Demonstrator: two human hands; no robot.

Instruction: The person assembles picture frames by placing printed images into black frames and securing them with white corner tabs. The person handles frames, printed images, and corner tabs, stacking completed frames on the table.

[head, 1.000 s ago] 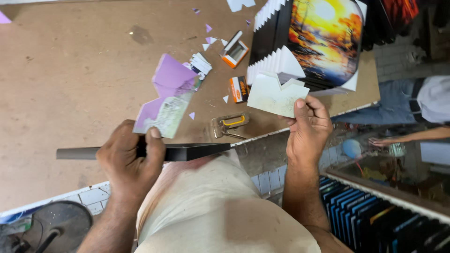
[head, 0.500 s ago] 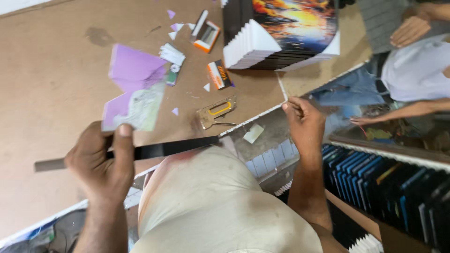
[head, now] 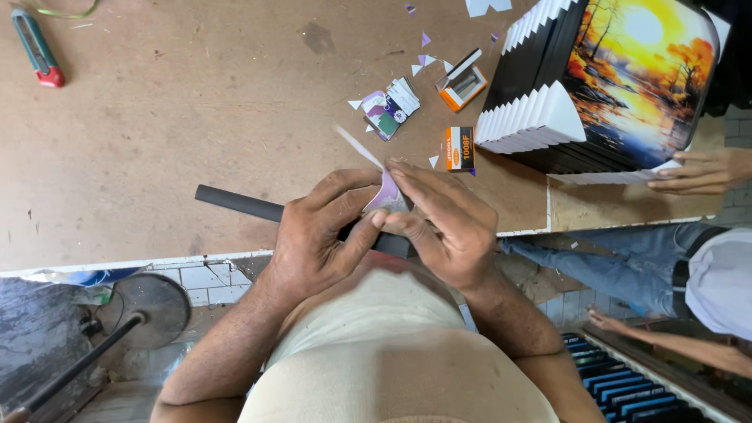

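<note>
My left hand (head: 317,235) grips a long black bar (head: 235,202) that lies across the near edge of the brown worktable (head: 172,117). My right hand (head: 442,223) meets it over the bar, thumb and fingers pinching a small purple-and-white paper piece (head: 385,194) against the bar's right end. The bar's right end is hidden under both hands.
A stack of black frames with white card corners (head: 533,117) and a sunset landscape picture (head: 634,74) sits at the far right, with another person's hand (head: 701,168) on it. Two small orange boxes (head: 460,147), folded purple paper (head: 389,108), paper scraps and a red-green utility knife (head: 35,48) lie about.
My right hand has come in from the table's right edge to join the left over the bar and now pinches the paper piece. The view shifted left.
</note>
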